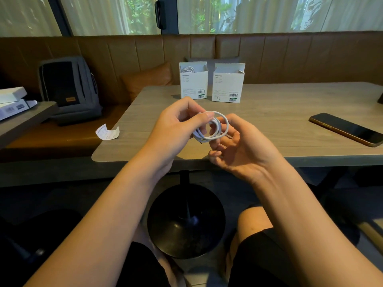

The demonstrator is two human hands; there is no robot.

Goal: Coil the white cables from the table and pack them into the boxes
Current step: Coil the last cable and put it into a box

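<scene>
two hands meet over the near edge of the surface (269,129), both on one coiled white cable (224,121). left hand (176,125) pinches the coil btwn thumb and curled fingers, thumb tip on top of the loops. right hand (238,150) sits just beside it, palm up, fingers curled loosely; the fingertips touch the lower right of the coil, w/ the loop around them. coil is held up in the air, not resting on the wood.

two white boxes stand upright at the far side of the surface, tops open, close together but apart. left box (193,83) has a coiled white cable inside (187,69), visible over the rim. right box (228,85): can't tell what's inside, only a bit of white at the rim.

a dark phone (346,129) lies flat, face up, well off to the right. a curled paper slip (107,132) hangs at the surface's left edge. a grey backpack (70,90) sits on the brown bench (290,59) at left. more white boxes (12,102) are stacked on a second table (27,119) at far left. the black round table base (186,220) shows below, btwn the person's knees.
</scene>
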